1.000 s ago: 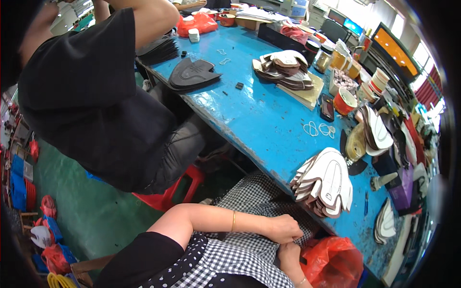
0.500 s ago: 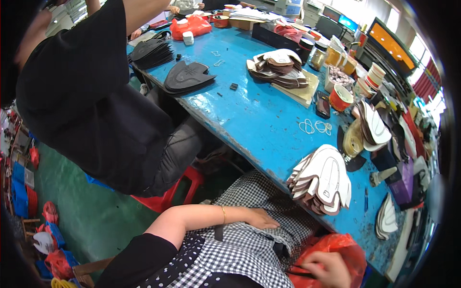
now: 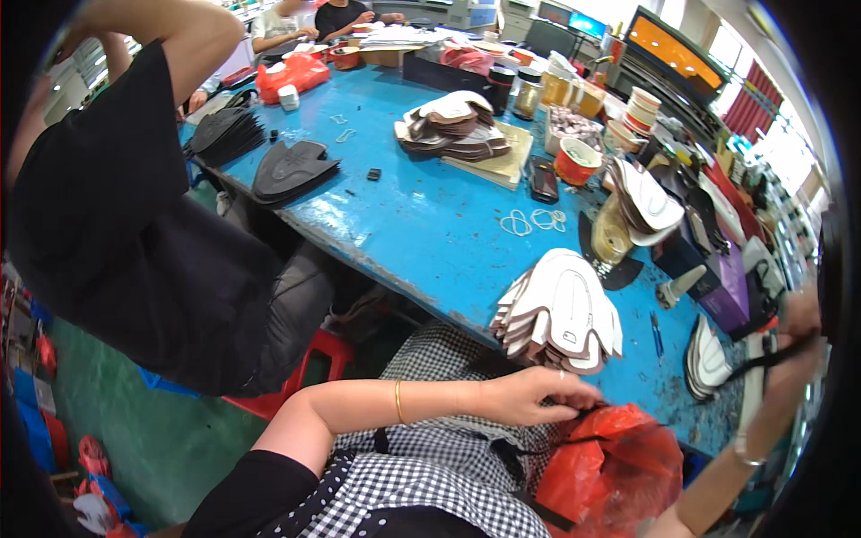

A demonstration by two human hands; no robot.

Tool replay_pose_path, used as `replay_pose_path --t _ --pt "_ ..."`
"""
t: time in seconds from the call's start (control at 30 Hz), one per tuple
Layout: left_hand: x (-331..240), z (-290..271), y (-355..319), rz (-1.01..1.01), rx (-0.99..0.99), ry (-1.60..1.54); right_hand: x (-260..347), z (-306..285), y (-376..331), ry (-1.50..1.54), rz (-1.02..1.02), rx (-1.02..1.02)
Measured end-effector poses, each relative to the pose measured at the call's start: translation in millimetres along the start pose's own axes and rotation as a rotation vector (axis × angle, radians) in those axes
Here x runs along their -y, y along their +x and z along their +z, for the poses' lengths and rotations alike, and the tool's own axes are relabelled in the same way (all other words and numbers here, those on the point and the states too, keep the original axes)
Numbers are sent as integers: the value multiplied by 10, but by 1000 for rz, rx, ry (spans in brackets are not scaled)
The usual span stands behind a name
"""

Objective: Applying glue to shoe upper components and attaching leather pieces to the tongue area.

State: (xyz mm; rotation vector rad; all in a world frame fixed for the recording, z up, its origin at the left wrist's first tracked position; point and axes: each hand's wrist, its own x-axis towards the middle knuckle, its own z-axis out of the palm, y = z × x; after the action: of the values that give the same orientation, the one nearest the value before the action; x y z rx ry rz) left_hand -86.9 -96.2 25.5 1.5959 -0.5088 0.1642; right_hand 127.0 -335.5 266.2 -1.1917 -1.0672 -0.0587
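My left hand (image 3: 535,395) is just above a red plastic bag (image 3: 619,471) at the table's front edge. Its fingers are bent together at the bag's top; whatever is between them is hidden. My right hand (image 3: 796,327) is raised at the far right, smeared by motion, with a dark strip (image 3: 762,361) trailing from it. More dark strip lies across the red bag. Just beyond my left hand, a fanned stack of white shoe-upper pieces with brown edges (image 3: 567,300) rests on the blue table (image 3: 430,255).
A person in black (image 3: 170,242) sits at the left, beside black cut pieces (image 3: 291,170). Further back are another upper stack (image 3: 456,124), jars (image 3: 527,94) and a phone (image 3: 543,179). White rubber bands (image 3: 534,221), a pen (image 3: 656,334) and a small upper stack (image 3: 708,359) lie nearer.
My view has swung right. The left hand has lifted off my lap to the red bag. From the bag, my right hand has moved up and right with a dark strip.
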Motion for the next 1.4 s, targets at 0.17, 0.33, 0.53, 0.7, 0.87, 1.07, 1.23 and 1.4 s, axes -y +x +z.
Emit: replay_pose_path --t 0.17,0.33,0.53,0.7,0.87,1.07,1.23,1.4 --pt "-511 -9 -78 -243 -260 -376 -586 1477 -920 -400 366 452" --pt "-377 -106 -308 -120 -477 -222 -894 1729 -1633 -119 567 346" --pt "-389 -228 -364 -208 -561 -319 -1111 1639 -2047 4 768 343" --pt "-532 -260 -275 -293 -417 -392 -1185 1546 -1906 -69 509 350" --pt "-564 -399 -216 -478 -266 -382 -1147 1540 -1641 -12 443 242" --pt "-320 -583 -166 -429 17 -551 -1297 1650 -1466 -42 333 301" --pt "-243 -949 -248 -677 117 -703 -1506 1573 -1166 -75 138 532" --pt "-438 -1652 -292 -406 -493 -201 -2168 950 -790 -589 484 255"
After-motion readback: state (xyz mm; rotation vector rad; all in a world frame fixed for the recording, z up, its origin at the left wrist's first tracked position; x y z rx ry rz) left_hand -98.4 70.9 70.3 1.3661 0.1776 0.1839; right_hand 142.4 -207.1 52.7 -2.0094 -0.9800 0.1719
